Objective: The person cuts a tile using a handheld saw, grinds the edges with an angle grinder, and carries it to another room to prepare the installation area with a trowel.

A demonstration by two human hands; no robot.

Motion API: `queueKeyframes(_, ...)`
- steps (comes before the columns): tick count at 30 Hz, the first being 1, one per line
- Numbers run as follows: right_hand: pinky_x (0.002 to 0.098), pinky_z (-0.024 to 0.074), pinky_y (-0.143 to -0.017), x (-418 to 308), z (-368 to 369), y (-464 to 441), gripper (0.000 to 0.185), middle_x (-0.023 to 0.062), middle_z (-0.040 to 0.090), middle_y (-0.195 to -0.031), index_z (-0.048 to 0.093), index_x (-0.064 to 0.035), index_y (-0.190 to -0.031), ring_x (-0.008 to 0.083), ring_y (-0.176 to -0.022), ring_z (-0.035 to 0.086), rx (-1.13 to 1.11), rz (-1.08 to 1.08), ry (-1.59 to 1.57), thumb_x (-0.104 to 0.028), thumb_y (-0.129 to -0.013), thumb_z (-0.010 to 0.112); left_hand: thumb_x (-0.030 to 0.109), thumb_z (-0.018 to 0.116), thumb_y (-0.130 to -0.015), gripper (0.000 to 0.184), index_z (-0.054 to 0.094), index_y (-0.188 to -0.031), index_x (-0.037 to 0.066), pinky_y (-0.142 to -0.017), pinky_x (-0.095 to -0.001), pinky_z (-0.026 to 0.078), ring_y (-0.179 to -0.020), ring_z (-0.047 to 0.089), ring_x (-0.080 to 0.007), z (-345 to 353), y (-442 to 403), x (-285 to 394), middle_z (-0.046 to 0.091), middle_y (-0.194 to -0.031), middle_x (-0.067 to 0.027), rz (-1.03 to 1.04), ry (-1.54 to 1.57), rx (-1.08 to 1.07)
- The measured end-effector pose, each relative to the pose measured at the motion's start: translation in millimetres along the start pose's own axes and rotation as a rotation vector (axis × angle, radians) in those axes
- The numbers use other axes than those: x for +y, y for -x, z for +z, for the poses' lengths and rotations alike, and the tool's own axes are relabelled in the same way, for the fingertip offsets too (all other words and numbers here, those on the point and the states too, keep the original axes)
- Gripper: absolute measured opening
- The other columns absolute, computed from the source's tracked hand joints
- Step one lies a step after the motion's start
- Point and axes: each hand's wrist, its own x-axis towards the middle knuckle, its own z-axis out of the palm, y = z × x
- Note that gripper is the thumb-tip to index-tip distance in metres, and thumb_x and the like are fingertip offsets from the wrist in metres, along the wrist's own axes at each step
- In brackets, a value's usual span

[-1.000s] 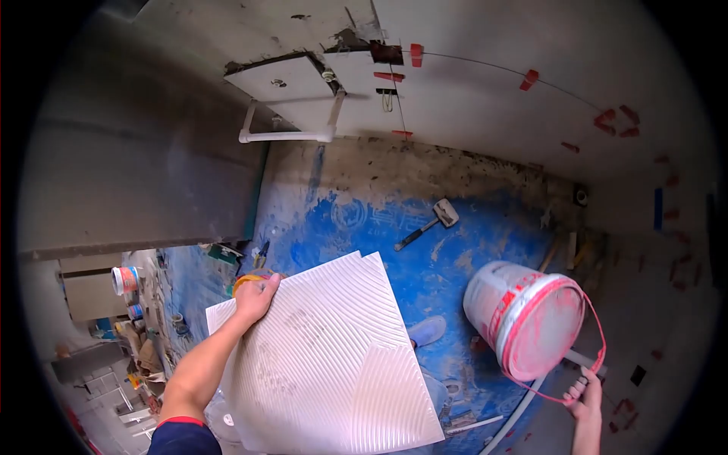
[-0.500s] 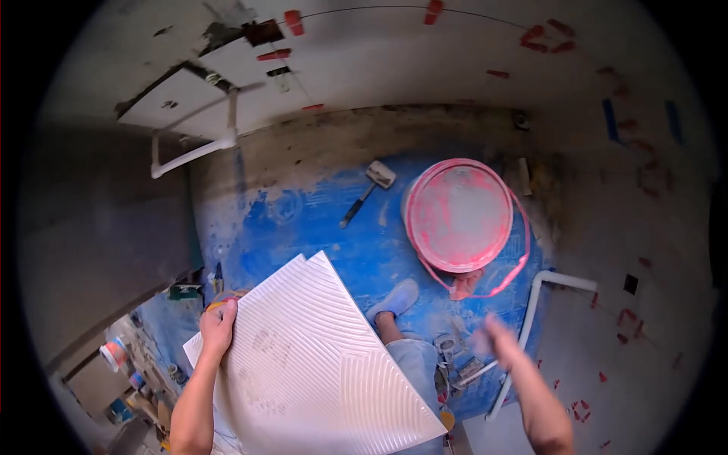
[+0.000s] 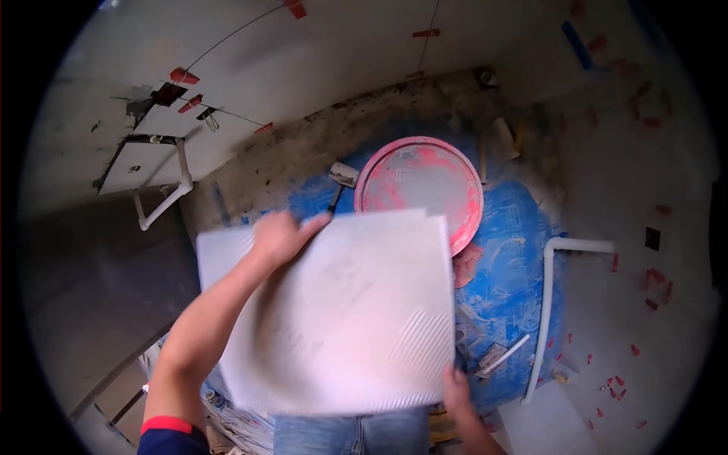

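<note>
A large pale tile (image 3: 356, 303) with a ridged coating on the face turned up to me is held in front of my body, smeared by motion in places. My left hand (image 3: 282, 239) grips its far edge, thumb out to the right. At the near right corner, my right hand (image 3: 456, 388) is closed against the tile's side edge; part of its fingers is hidden. Just beyond the tile stands a bucket with a pink-smeared lid (image 3: 417, 178). A mallet (image 3: 344, 175) with a pale head lies beside it, its handle partly covered by the tile.
A pink cloth (image 3: 468, 265) lies by the bucket on the blue floor covering (image 3: 504, 284). A notched trowel (image 3: 493, 356) sits to the right, near a white pipe (image 3: 547, 303). Another white pipe (image 3: 186, 178) juts from the left wall. Red wedges (image 3: 183, 76) dot the walls.
The tile has turned and moved up and right, now overlapping the bucket in view. My right hand has come from free air to the tile's edge. The camera view has shifted.
</note>
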Motion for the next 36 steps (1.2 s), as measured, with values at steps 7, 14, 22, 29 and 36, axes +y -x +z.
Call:
queueKeyframes(7, 0.0338, 0.0447, -0.09, -37.4, -37.5, -221.3, 0.06, 0.0101, 0.067, -0.105, 0.064, 0.0088, -0.11, 0.0186, -0.097, 0.057, 0.178, -0.382, -0.274, -0.047, -0.104, 0.044, 0.082, 0.046, -0.082, 0.091, 0.072, -0.094, -0.004, -0.089, -0.0465, 0.051, -0.099, 0.065, -0.0418, 7.9, -174.7, 145.6, 0.07, -0.101, -0.0257, 0.272, 0.096, 0.173)
queueKeyframes(14, 0.0332, 0.0431, -0.095, -21.9, -67.5, -296.3, 0.061, 0.0122, 0.065, -0.118, 0.06, 0.0103, -0.122, 0.0208, -0.106, 0.058, 0.264, -0.312, -0.416, -0.046, -0.104, 0.043, 0.063, 0.056, -0.088, 0.069, 0.07, -0.101, -0.004, -0.091, -0.0471, 0.05, -0.104, 0.063, -0.0406, 27.4, -214.1, 198.4, 0.069, -0.107, -0.0236, 0.488, 0.11, 0.206)
queueKeyframes(22, 0.0321, 0.0392, -0.102, -17.7, -53.9, -293.1, 0.068, 0.0147, 0.061, -0.128, 0.054, 0.0109, -0.13, 0.0237, -0.115, 0.056, 0.375, -0.379, -0.346, -0.05, -0.103, 0.045, 0.02, 0.062, -0.087, 0.026, 0.059, -0.102, -0.002, -0.091, -0.0492, 0.045, -0.1, 0.056, -0.0417, 71.9, -77.1, 165.3, 0.06, -0.103, -0.0235, 0.776, 0.31, 0.528)
queueKeyframes(29, 0.024, 0.0445, -0.052, 22.4, -79.2, -224.9, 0.048, 0.0015, 0.058, -0.073, 0.06, -0.0107, -0.09, 0.0117, -0.058, 0.053, 0.15, 0.103, -0.127, -0.057, -0.097, 0.051, -0.005, 0.058, -0.073, 0.053, 0.054, -0.125, 0.005, -0.088, -0.0467, 0.05, -0.099, 0.059, -0.0418, 182.0, 185.7, -24.2, 0.058, -0.113, -0.0181, 0.198, 0.772, -0.102)
queueKeyframes(36, 0.0264, 0.0413, -0.043, 115.0, -11.7, -106.8, 0.028, -0.0027, 0.051, -0.061, 0.052, -0.0171, -0.077, 0.0112, -0.05, 0.051, 0.075, 0.38, 0.167, -0.036, -0.097, 0.056, -0.008, 0.062, -0.062, 0.072, 0.05, -0.132, 0.006, -0.102, -0.0478, 0.043, -0.125, 0.046, -0.0455, 226.9, 242.0, -156.5, 0.038, -0.143, -0.0229, 0.037, 0.749, -0.071)
